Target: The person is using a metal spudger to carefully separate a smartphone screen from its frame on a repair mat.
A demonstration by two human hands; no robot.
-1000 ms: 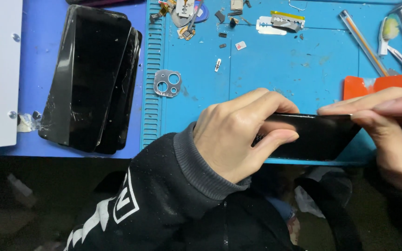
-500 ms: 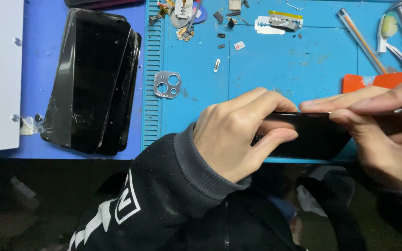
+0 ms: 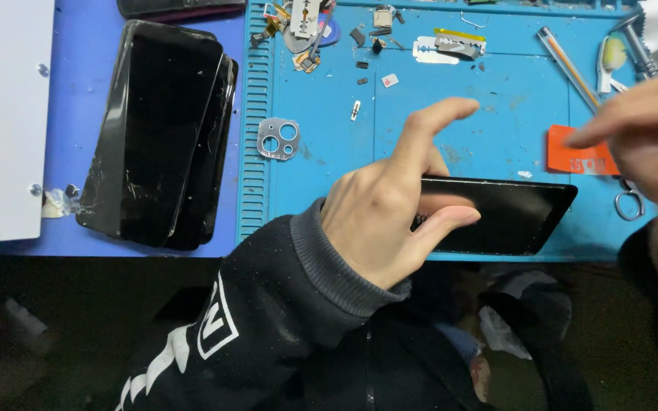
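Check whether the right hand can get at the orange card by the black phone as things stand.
Probably yes. The right hand hovers blurred just above and right of the orange card, which lies uncovered on the blue mat; the left hand is at the black phone, out of the way.

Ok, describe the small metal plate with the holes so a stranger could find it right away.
Look at the blue work mat, along its ridged left edge. The metal plate lies there, just right of the stacked dark phones. It alone is silvery, squarish, with two big round holes.
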